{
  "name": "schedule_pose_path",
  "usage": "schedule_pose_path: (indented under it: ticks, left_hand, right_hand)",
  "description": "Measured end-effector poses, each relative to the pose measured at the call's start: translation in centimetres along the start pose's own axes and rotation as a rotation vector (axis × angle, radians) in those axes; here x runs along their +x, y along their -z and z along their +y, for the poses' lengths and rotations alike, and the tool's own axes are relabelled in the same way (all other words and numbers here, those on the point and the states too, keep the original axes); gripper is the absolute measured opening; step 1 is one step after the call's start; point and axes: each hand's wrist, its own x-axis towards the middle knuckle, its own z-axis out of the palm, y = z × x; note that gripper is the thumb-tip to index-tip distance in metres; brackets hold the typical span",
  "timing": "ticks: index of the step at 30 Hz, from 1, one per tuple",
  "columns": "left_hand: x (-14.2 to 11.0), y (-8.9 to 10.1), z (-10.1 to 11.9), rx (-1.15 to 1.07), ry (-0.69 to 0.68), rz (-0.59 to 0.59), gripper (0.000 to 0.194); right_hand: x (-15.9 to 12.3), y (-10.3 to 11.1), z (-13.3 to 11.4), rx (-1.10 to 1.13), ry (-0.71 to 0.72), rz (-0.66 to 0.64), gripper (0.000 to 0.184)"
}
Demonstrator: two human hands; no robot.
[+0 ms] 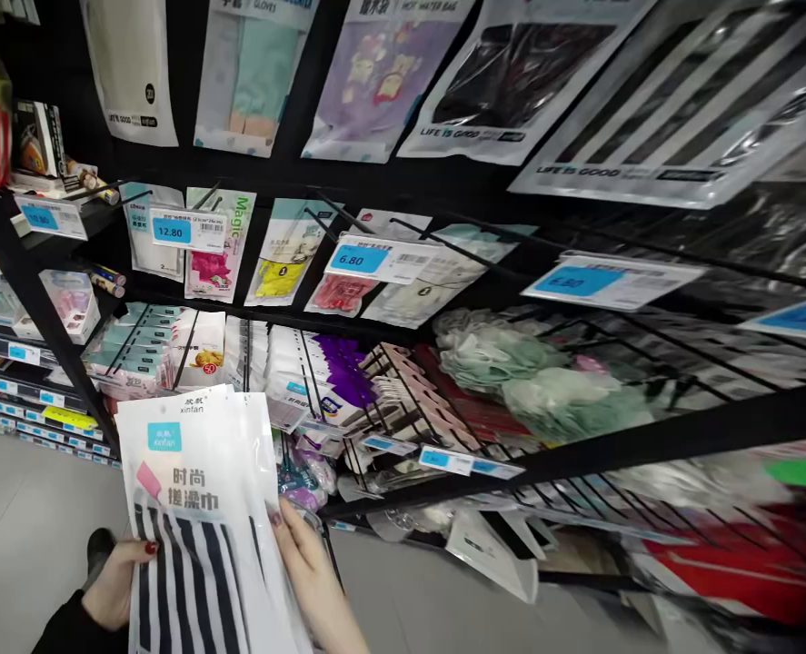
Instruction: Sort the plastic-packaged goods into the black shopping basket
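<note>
A small stack of white packets of striped bath scrub towels [184, 581] is held upright at the lower left, printed "xinfan" over black and white stripes. My left hand [117, 583] grips the stack's left edge, its thumb on the front and the other fingers hidden behind. On the opposite edge, my right hand [311, 570] closes around the packets with its fingertips at the side. The packets' lower ends run out of the picture. Beyond the stack stand rows of hanging packets [286, 363] on hooks.
A black rack fills the view, with long metal hooks [457, 241] and price tags [358, 261] sticking out toward me. Larger bags, one of them a striped packet [668, 100], hang at the top. Green mesh bath puffs [504, 354] lie at the middle right. Grey floor [27, 509] shows below.
</note>
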Motion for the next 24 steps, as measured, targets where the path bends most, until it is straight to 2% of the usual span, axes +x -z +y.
schedule_pose_path:
  ticks: [4,8,11,14,17,21,24]
  left_hand:
    - [-0.7,-1.0,0.5,0.105,-0.058,0.116,0.063]
    - [-0.7,-2.8,1.1,0.211,-0.096,0.179,0.073]
    - [-0.6,-3.7,1.1,0.251,-0.123,0.188,0.077]
    - [-0.5,-4.1,0.9,0.286,-0.132,0.182,0.070]
    - [-0.6,-4.3,0.8,0.274,-0.146,0.175,0.062]
    - [-0.8,-4.5,0.7,0.302,-0.194,0.201,0.049]
    - [-1.1,-4.6,0.9,0.358,-0.209,0.204,0.043]
  right_hand:
    - [-0.5,1.0,-1.6,-0.151,0.069,0.041,0.040]
    - [-0.8,-0.8,-3.3,-0.297,-0.040,0.042,0.038]
    - [-0.6,-2.2,-2.8,-0.272,-0.058,0.085,0.025]
    - [-0.7,-2.5,-1.3,-0.288,0.075,0.177,0.018]
    - [-1.3,-1.8,0.0,-0.249,0.191,0.273,0.024]
    - [-1.9,0.4,0.4,-0.072,0.055,0.285,0.027]
    - [-1.7,2.6,0.5,0.105,0.021,0.269,0.029]
